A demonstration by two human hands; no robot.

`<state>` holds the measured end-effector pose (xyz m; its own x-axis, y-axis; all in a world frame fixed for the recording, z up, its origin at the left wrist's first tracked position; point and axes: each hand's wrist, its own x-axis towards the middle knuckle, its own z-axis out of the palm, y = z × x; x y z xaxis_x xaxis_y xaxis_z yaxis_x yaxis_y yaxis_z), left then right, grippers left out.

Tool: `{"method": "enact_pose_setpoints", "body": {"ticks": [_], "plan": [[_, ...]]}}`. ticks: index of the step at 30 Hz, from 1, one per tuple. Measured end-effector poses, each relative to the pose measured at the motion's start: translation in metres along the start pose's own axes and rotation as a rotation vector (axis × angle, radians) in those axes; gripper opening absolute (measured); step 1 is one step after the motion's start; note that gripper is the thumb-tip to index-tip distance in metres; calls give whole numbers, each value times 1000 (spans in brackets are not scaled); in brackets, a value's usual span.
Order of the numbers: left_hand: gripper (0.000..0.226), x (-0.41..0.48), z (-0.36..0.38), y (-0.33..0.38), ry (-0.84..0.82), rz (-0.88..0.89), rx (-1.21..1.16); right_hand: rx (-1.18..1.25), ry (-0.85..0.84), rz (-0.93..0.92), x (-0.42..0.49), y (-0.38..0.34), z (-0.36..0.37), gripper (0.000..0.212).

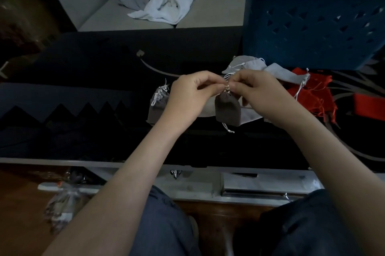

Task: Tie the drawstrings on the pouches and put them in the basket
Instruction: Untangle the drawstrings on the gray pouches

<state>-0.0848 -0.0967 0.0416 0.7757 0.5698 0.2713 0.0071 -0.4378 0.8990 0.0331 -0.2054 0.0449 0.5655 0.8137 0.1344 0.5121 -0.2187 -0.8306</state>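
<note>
Tying: brown fabric pouch [228, 110], left of blue perforated plastic basket [312, 26].
Grip: left hand [187, 93], right hand [256, 91] pinch its white drawstring [227, 87].
Next: probably cinching the knot.

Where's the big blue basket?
In the head view, the blue basket stands at the upper right, just behind the light grey pouches and the red cloth.

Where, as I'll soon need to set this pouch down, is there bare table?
The dark table left of the lying brown pouch is bare, as is the strip along the near edge. Crowded: grey pouches and red pouches before the basket, right.
</note>
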Motion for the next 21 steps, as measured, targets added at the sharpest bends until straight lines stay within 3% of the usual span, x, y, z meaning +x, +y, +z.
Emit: {"method": "enact_pose_setpoints", "body": {"ticks": [4,15,21], "plan": [[20,1,-2,0,-43,-20,-110,116,-25,59,0,0,0,16],[11,-2,-1,3,-13,87,260,164,-128,84,1,2,-1,16],[12,-2,1,1,41,143,361,-42,-43,11,-2,-3,6,7]]}}
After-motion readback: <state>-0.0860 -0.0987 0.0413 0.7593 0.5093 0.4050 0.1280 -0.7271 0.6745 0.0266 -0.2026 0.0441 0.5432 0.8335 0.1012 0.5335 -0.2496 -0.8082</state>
